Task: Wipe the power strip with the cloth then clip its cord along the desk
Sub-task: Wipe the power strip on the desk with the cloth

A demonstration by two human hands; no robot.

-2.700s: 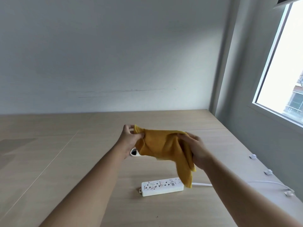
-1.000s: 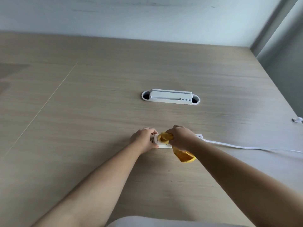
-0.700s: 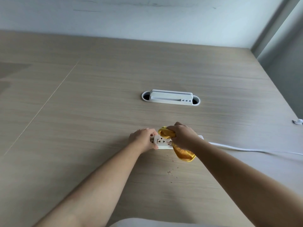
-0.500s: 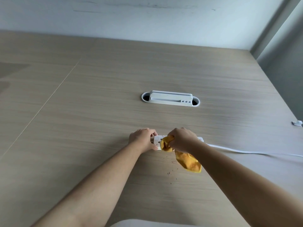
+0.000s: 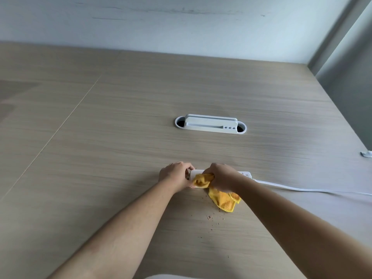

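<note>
The white power strip (image 5: 246, 174) lies on the wooden desk (image 5: 120, 137), mostly hidden under my hands. My left hand (image 5: 175, 176) grips its left end. My right hand (image 5: 221, 177) is closed around the bunched yellow cloth (image 5: 221, 199) and presses it on the strip's left part; a loose tail of cloth hangs onto the desk in front. The white cord (image 5: 302, 189) runs from the strip's right end to the right edge of view. A white cable clip (image 5: 366, 153) sits at the far right.
A white oval cable grommet (image 5: 210, 124) is set into the desk beyond the strip. Small brown crumbs (image 5: 211, 217) are scattered on the desk in front of the cloth. A grey wall stands at the back and right.
My hands came down with the cloth from the air to the strip. Over the last second my right hand rubbed the cloth back and forth and is now at the strip's left part. Crumbs appeared on the desk.
</note>
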